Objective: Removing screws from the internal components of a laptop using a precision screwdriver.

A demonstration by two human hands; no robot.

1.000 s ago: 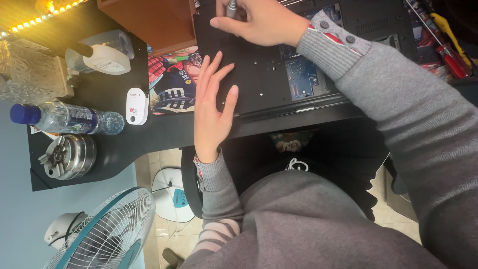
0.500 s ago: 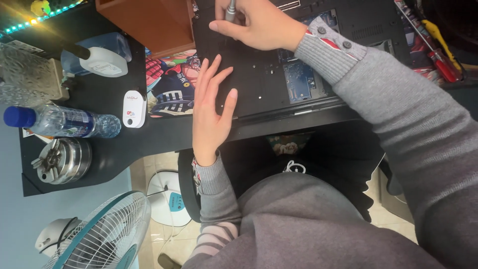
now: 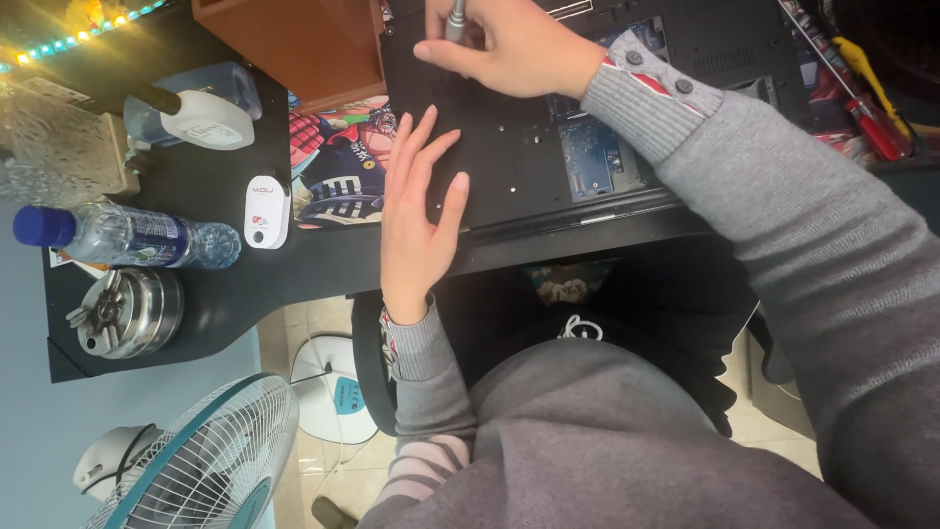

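Fingers [image 3: 416, 162] of left hand [image 3: 416, 230] spread flat, palm down on the black laptop base [image 3: 509, 147], near its front-left corner. Right hand [image 3: 509, 44] curled, pinching 1 silver screwdriver [image 3: 456, 18] upright at laptop's far edge. Laptop: upside down on desk [image 3: 215, 294], matte black, 1 panel open w/ blue circuit board [image 3: 592, 162]. Left of laptop: 1 water bottle [image 3: 127, 235], 1 white gadget [image 3: 265, 212], 1 metal tin [image 3: 125, 312].

Water bottle [image 3: 127, 236], white device [image 3: 265, 211], metal tin [image 3: 127, 312], fan [image 3: 196, 460].
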